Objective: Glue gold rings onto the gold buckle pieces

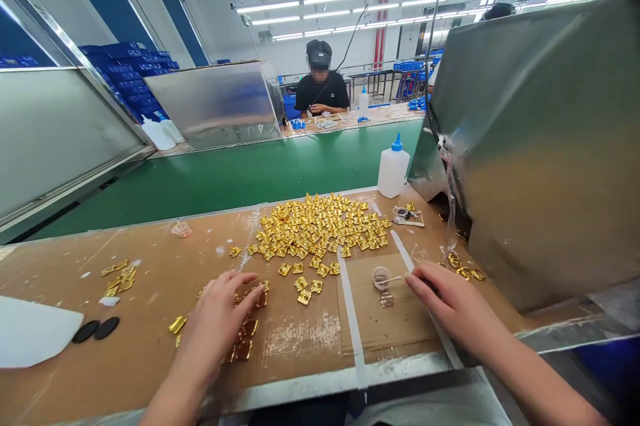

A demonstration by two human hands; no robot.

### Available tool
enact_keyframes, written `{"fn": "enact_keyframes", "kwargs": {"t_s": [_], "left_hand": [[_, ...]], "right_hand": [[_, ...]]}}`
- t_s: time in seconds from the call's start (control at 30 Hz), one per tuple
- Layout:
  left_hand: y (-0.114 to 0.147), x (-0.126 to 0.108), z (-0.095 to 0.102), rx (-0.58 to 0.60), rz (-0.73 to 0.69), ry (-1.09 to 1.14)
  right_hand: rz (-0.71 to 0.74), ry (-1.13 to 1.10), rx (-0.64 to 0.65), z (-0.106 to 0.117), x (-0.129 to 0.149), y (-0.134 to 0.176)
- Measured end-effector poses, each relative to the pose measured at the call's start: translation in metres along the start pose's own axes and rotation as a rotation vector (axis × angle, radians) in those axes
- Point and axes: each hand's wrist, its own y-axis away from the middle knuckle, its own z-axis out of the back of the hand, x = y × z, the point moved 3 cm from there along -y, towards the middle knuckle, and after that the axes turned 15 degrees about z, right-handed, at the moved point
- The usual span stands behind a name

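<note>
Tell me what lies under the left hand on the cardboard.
Several gold pieces lie in a group under and beside the left hand; some show at its fingertips and by the wrist. The hand covers the rest, so their number cannot be told.

Can't really make out the shape of each piece in the gold pile, way too small. The left hand covers part of a row of gold pieces. Both forearms run off the bottom edge. The white sheet is cut off at the left.
</note>
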Motion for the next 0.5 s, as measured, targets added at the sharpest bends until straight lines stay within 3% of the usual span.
{"fn": "enact_keyframes", "kwargs": {"t_s": [0.17, 0.3, 0.4, 0.5], "left_hand": [[-0.032, 0.007, -0.009, 0.267, 0.094, 0.034], [-0.031, 0.005, -0.007, 0.247, 0.163, 0.066], [-0.016, -0.019, -0.005, 0.21, 0.161, 0.334], [0.009, -0.062, -0.02, 0.357, 0.127, 0.733]], "right_hand": [[0.07, 0.145, 0.189, -0.009, 0.014, -0.023], [0.19, 0.272, 0.184, -0.013, 0.018, -0.032], [0.284, 0.399, 0.191, -0.012, 0.02, -0.042], [0.368, 0.48, 0.219, -0.01, 0.024, -0.053]]}}
